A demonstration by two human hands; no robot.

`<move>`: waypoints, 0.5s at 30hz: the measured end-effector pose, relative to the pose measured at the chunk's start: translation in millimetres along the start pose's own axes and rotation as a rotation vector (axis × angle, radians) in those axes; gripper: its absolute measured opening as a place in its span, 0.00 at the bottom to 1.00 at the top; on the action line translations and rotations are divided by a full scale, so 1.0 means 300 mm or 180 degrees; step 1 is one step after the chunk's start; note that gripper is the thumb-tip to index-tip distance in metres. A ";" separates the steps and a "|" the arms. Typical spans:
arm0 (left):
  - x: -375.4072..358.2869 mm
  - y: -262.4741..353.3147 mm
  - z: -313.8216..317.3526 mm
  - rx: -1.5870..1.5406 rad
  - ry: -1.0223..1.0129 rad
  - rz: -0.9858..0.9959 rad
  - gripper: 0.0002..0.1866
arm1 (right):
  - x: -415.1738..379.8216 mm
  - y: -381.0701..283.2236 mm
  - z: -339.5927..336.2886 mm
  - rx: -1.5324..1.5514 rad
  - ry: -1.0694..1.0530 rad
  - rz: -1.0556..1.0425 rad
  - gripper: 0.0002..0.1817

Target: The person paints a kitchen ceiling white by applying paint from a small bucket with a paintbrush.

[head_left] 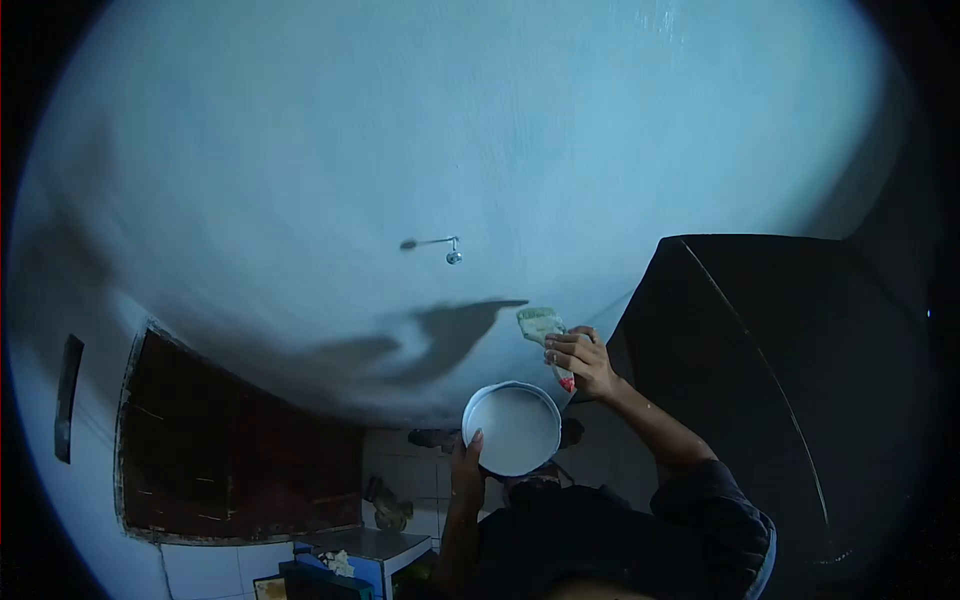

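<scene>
— What is the right hand (585, 362) doing?

— Its grip is wrapped around a paintbrush (546, 338), fingers curled over the handle. The handle has a red end showing just under the knuckles, and the pale, paint-laden bristles point up and to the left, at or just off the wall (420, 150); whether they touch it I cannot tell.

— And the left hand (467, 468)?

— It holds a round white bucket (512, 429) from beneath, its grip closed on the lower left rim with the thumb lying against the side. The bucket is tilted so its open mouth faces the camera, and the inside looks white with paint.

— How do the two stand to each other?

— The brush is just above and to the right of the bucket, near but apart from it.

— What else is around?

— The wall is broad and pale blue-white, with a small metal hook (452, 252) sticking out of it above the brush. The hand and brush throw a dark shadow (440, 335) on the wall to the left. A dark recessed opening (230, 450) sits lower left, and a large black panel (800, 400) fills the right side.
</scene>
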State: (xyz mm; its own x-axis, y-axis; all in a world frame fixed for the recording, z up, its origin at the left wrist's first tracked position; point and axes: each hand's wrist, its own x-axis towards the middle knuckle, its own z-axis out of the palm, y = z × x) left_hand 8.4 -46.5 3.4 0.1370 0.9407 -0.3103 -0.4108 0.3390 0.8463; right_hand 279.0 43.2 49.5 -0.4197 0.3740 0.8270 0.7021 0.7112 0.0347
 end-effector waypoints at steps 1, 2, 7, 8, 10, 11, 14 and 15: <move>0.004 -0.006 -0.004 -0.0011 0.0016 0.0058 0.28 | -0.004 -0.022 -0.016 0.0290 -0.0073 0.0280 0.17; 0.003 -0.007 -0.013 0.0000 0.0025 0.0038 0.28 | -0.009 -0.038 -0.025 0.0583 -0.0146 0.0561 0.17; 0.020 -0.024 -0.022 0.0089 -0.0016 -0.0093 0.31 | 0.083 -0.081 -0.157 0.0925 0.0249 0.1427 0.12; 0.013 -0.020 -0.014 0.0087 0.0027 -0.0147 0.31 | 0.120 -0.097 -0.193 0.1139 0.0386 0.1604 0.09; 0.020 -0.008 0.009 0.0063 -0.0003 -0.0100 0.29 | 0.184 -0.124 -0.253 0.1518 0.0473 0.1928 0.05; 0.029 -0.011 0.006 0.0343 -0.0098 0.0077 0.27 | 0.197 -0.135 -0.268 0.1720 0.0435 0.2010 0.05; 0.033 -0.001 0.018 0.1011 -0.0231 0.0653 0.23 | 0.240 -0.173 -0.294 0.2035 0.0191 0.2082 0.06; 0.030 0.002 0.020 0.0927 -0.0277 0.0748 0.22 | 0.264 -0.191 -0.299 0.2028 -0.0062 0.2007 0.06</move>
State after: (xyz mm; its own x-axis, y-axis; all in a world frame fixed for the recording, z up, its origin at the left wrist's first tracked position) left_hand 14.9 -37.7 3.6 0.1508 0.9864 -0.0659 -0.1685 0.0913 0.9815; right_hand 257.3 -21.3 163.2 -0.0777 0.8129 0.5772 0.3553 0.5635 -0.7458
